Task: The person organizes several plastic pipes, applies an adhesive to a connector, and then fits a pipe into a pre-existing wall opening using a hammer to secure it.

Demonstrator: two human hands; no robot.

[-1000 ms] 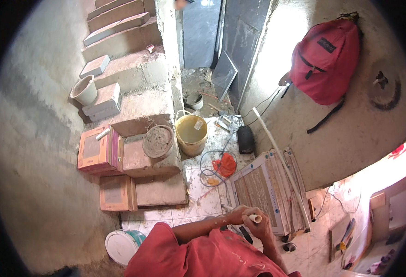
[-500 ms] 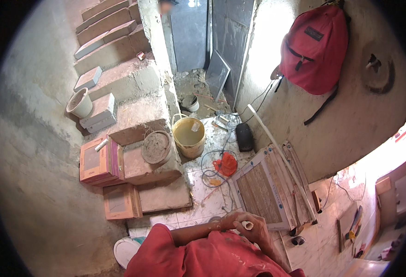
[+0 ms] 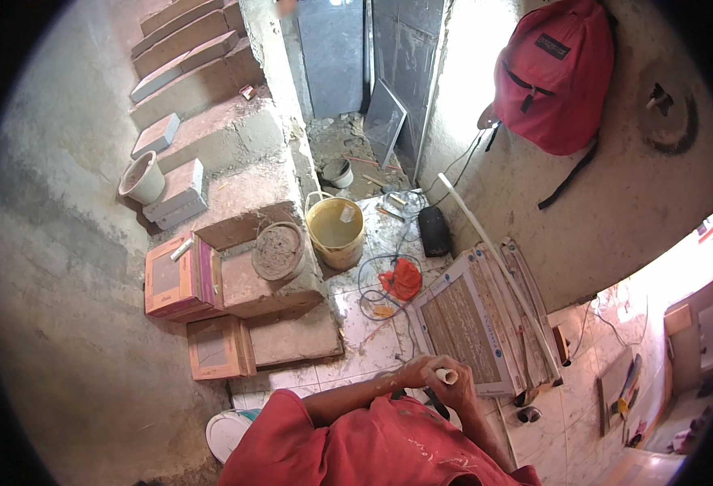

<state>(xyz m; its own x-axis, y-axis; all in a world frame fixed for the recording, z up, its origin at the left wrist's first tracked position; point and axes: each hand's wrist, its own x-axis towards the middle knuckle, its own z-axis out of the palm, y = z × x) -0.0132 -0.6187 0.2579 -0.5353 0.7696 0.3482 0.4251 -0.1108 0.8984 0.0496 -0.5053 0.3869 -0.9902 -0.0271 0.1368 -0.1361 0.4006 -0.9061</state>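
Observation:
In front of my red shirt, my left hand (image 3: 417, 370) and my right hand (image 3: 458, 389) are held close together, both closed on a short white pipe (image 3: 446, 375) whose open end faces up toward me. The fingers partly hide the pipe. Just beyond them, boxed tiles (image 3: 459, 330) lean on the right wall, with a long white pipe (image 3: 486, 239) propped over them.
Concrete stairs (image 3: 198, 130) with blocks, tile boxes (image 3: 170, 275) and pails rise on the left. A yellow bucket (image 3: 335, 228), cables, an orange bag (image 3: 401, 279) and black bundle (image 3: 435, 231) lie ahead. A red backpack (image 3: 552, 81) hangs right. A person (image 3: 285, 8) is partly visible by the doorway.
The view has shifted slightly, so the stairs and backpack sit a little differently in the frame. My hands stay together on the short pipe, with only small movements.

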